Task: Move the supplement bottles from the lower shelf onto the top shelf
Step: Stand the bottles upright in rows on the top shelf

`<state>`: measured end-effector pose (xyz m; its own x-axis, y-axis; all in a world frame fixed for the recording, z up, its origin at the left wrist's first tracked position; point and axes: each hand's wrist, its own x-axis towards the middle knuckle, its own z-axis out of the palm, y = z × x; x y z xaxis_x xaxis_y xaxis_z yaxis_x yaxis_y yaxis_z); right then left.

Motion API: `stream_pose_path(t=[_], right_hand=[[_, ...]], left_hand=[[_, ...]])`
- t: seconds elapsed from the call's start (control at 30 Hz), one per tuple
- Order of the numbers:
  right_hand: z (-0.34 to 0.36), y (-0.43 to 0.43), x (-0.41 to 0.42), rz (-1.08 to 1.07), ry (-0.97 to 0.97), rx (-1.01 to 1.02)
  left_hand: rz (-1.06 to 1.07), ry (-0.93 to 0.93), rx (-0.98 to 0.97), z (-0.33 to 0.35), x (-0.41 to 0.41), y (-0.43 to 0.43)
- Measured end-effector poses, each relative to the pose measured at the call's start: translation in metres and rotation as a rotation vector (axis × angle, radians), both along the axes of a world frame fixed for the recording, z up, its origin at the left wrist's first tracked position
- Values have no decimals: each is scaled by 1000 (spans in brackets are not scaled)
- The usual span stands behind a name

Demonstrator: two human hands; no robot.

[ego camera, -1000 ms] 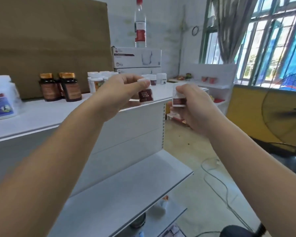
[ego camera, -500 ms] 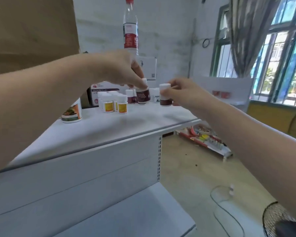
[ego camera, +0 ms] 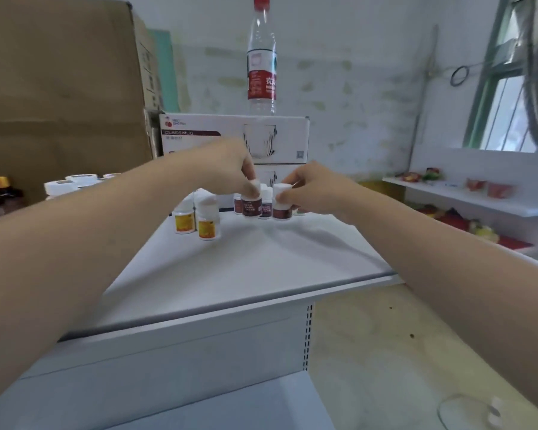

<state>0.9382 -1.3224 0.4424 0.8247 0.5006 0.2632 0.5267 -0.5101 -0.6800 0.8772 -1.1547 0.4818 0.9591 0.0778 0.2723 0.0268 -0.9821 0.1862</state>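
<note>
Both arms reached forward over the top shelf (ego camera: 261, 268), each hand closed on a small white bottle with a dark red label. The left hand (ego camera: 227, 167) came down from above, its fingertips (ego camera: 251, 181) pinched around the white cap of the left bottle (ego camera: 251, 203), which hung upright below them with its base at or just above the shelf surface; whether it touched could not be told. The right hand (ego camera: 311, 190) gripped the right bottle (ego camera: 281, 202) from the side, thumb and fingers wrapped on its cap and upper body, the label showing beneath them, the bottle upright and just beside the left one. Between and just behind the two stood more red-labelled bottles (ego camera: 266, 207). To their left on the same shelf stood two yellow-labelled bottles (ego camera: 196, 221), near but apart. Behind the group sat stacked white mug boxes (ego camera: 233, 138) with a clear water bottle (ego camera: 261, 57) standing on top, and a large cardboard box (ego camera: 62, 82) rose at the left.
</note>
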Motion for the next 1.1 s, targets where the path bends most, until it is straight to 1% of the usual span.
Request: stream_pose_path(t=[0.1, 0.17, 0.27, 0.6, 0.83, 1.1], right_hand=[[-6, 3, 12, 11, -9, -22], [-13, 5, 17, 4, -28, 23], [-23, 7, 23, 12, -85, 67], [-36, 17, 29, -18, -227, 29], [-37, 18, 29, -18, -250, 11], [-37, 16, 27, -31, -217, -2]], left_hand=[[31, 28, 40, -5, 11, -1], [57, 48, 68, -7, 15, -2], [84, 46, 60, -10, 19, -1], [127, -42, 23, -29, 32, 6], [130, -69, 40, -32, 32, 9], [133, -83, 87, -33, 31, 7]])
